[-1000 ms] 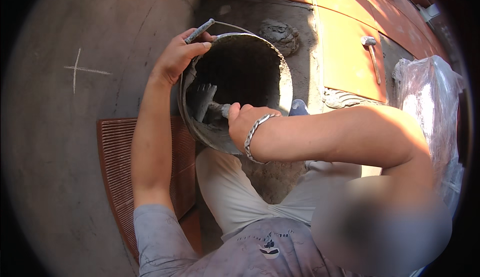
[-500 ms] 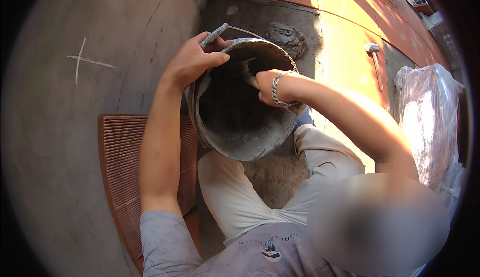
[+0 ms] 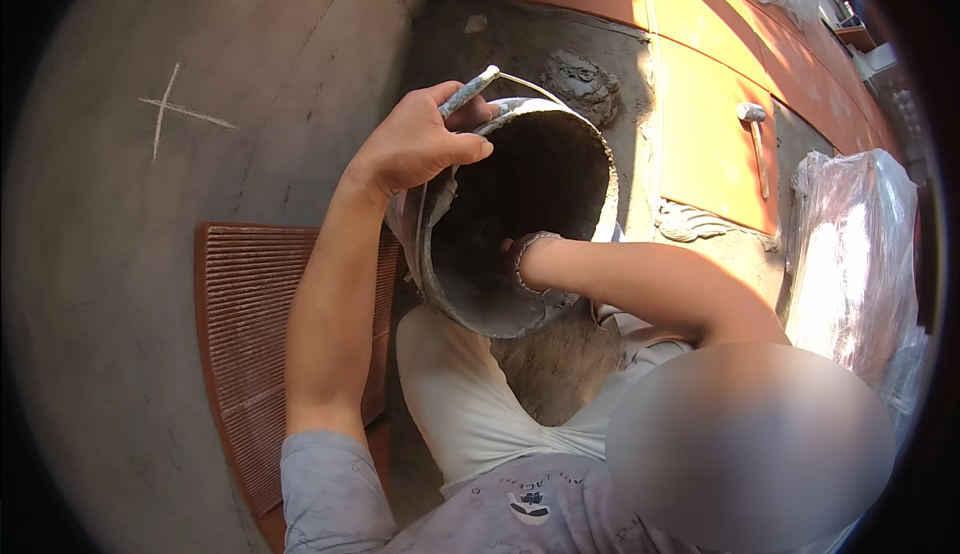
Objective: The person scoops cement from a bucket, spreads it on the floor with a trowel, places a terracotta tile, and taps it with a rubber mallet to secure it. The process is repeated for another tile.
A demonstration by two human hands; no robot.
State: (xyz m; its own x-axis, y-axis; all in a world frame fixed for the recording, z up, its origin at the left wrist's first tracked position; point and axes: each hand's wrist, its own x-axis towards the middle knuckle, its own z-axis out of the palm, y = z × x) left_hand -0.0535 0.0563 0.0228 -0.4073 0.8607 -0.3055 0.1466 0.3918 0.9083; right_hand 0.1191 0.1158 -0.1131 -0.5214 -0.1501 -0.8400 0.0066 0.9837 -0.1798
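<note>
Right hand (image 3: 509,248) is deeper in the mortar bucket (image 3: 480,299) now — probably working lower, can't tell its grip — left hand (image 3: 425,137) pinching the rim (image 3: 430,249).

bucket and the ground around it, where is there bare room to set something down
Bare room: the orange tile left of the hammer, and a small patch of ground between bucket and legs. Crowded: the bucket's mouth, with the left hand at its rim and the right hand inside.
</note>
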